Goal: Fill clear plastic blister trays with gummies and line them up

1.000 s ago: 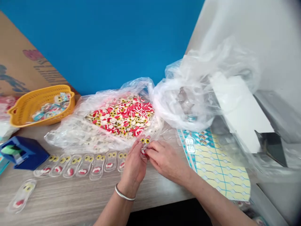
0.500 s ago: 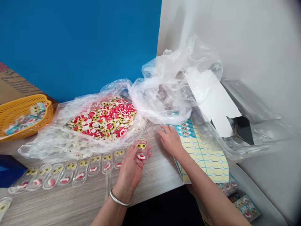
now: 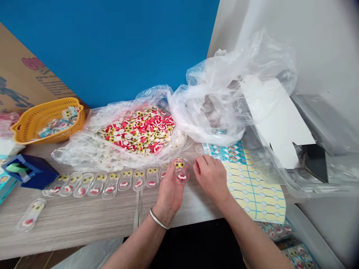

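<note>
Clear plastic shell [image 3: 181,172] with yellow eyes and a red mouth is just in front of the big plastic bag [image 3: 81,153] in the head view, gripped in the left hand's [image 3: 169,194] fingers. Right hand [image 3: 211,176] is near the bag's front right corner, fingers curled, can't tell if they've got anything. I'd hold the shell level, by its edges, so nothing inside slides.

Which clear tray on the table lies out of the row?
The clear tray in front of the blue tape dispenser, alone; the others lie side by side.
</note>
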Demonstrator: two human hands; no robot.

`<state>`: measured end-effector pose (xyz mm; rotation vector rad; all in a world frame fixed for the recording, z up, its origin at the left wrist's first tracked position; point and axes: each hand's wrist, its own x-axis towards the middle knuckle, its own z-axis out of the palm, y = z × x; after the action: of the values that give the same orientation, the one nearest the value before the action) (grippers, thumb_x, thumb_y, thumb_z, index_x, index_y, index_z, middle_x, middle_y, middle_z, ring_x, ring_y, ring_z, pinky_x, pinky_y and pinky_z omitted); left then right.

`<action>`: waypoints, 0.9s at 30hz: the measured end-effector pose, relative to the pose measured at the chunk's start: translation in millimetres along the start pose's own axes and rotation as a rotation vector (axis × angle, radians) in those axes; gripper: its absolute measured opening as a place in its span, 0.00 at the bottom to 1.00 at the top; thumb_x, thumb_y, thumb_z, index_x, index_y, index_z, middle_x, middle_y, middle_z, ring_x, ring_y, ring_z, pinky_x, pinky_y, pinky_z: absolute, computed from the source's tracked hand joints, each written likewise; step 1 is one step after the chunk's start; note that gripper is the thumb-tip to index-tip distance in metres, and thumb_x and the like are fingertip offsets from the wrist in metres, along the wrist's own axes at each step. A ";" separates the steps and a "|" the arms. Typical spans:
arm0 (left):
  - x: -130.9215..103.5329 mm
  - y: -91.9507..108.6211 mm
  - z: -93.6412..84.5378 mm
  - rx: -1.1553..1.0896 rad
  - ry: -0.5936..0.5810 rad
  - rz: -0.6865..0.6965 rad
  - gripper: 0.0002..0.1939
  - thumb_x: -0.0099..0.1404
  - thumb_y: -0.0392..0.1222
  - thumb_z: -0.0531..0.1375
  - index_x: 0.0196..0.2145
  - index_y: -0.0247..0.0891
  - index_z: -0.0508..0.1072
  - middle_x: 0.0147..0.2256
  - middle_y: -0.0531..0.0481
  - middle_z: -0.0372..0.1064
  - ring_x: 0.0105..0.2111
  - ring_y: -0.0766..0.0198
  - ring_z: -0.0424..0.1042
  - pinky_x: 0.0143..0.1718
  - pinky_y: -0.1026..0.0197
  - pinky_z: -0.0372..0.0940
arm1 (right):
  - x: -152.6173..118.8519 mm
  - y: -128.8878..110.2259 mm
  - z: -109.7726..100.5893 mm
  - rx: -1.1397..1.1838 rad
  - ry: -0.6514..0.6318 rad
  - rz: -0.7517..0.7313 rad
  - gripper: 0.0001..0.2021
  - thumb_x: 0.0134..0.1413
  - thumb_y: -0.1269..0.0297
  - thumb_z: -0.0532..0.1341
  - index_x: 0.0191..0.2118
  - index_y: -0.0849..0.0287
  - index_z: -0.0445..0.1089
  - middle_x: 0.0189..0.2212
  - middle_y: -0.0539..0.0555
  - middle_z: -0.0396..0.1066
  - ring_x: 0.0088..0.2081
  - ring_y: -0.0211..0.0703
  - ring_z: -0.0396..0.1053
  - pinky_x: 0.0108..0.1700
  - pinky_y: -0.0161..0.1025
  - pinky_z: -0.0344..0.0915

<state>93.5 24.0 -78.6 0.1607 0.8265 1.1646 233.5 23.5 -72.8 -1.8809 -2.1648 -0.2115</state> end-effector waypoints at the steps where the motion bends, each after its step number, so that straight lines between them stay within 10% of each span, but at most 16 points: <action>1: -0.4 -2.6 1.4 -0.036 -0.028 0.011 0.11 0.67 0.43 0.62 0.46 0.39 0.75 0.49 0.47 0.74 0.46 0.61 0.75 0.48 0.59 0.70 | -8.0 -11.6 -3.5 0.012 0.010 0.000 0.12 0.69 0.67 0.52 0.35 0.58 0.71 0.33 0.59 0.71 0.36 0.52 0.67 0.40 0.48 0.55; 7: -6.6 -7.6 -2.1 -0.055 -0.022 -0.027 0.14 0.62 0.45 0.65 0.44 0.37 0.76 0.46 0.47 0.76 0.50 0.58 0.74 0.54 0.59 0.66 | -36.1 -63.8 -14.7 0.148 0.015 0.016 0.09 0.66 0.69 0.57 0.33 0.58 0.72 0.30 0.57 0.73 0.33 0.48 0.69 0.38 0.46 0.57; 17: -28.3 23.7 -38.2 0.106 -0.146 -0.063 0.16 0.60 0.43 0.67 0.46 0.35 0.78 0.45 0.42 0.77 0.45 0.56 0.76 0.44 0.58 0.70 | -12.0 -48.5 -2.8 1.148 -0.286 0.301 0.19 0.57 0.63 0.61 0.55 0.57 0.69 0.39 0.53 0.76 0.32 0.40 0.72 0.37 0.40 0.69; 27: -66.6 80.6 -119.8 0.480 0.165 0.316 0.17 0.59 0.45 0.68 0.44 0.36 0.78 0.39 0.46 0.78 0.40 0.60 0.74 0.45 0.60 0.66 | -9.3 -159.0 37.2 1.521 -0.499 0.366 0.24 0.50 0.58 0.65 0.54 0.57 0.67 0.38 0.53 0.75 0.30 0.40 0.71 0.25 0.36 0.69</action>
<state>-54.1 -34.4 -88.5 0.6154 1.2524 1.2658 73.9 1.4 -101.0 -1.2534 -1.2325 1.5913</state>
